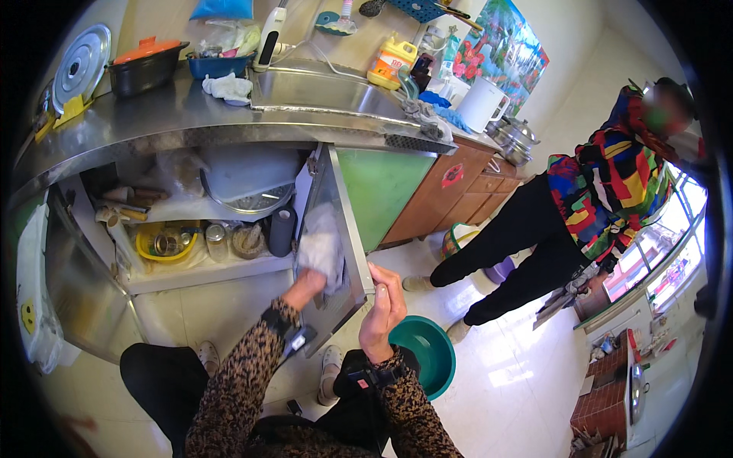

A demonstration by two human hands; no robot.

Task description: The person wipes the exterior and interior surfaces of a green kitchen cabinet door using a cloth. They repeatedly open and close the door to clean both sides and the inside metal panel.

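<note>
My left hand (310,285) presses a pale grey-white cloth (322,240) flat against the inner face of an open cabinet door (338,306). The cloth hides most of its fingers. On the door's outer edge, near its bottom corner, my right hand (382,318) grips with bent fingers. The open cabinet beside the door has two levels. On its lower shelf (212,270) stand a yellow basket (150,255) with small items in it, a glass jar (216,243) and a dark grey roll (282,232). A large lid (252,200) leans on the upper level.
A green basin (441,355) stands on the floor by my right knee. Another person (607,183) stands at the right, holding cloths (564,297). A second cabinet door (94,286) hangs open at left. Above runs the steel counter (172,123) with a sink (320,91).
</note>
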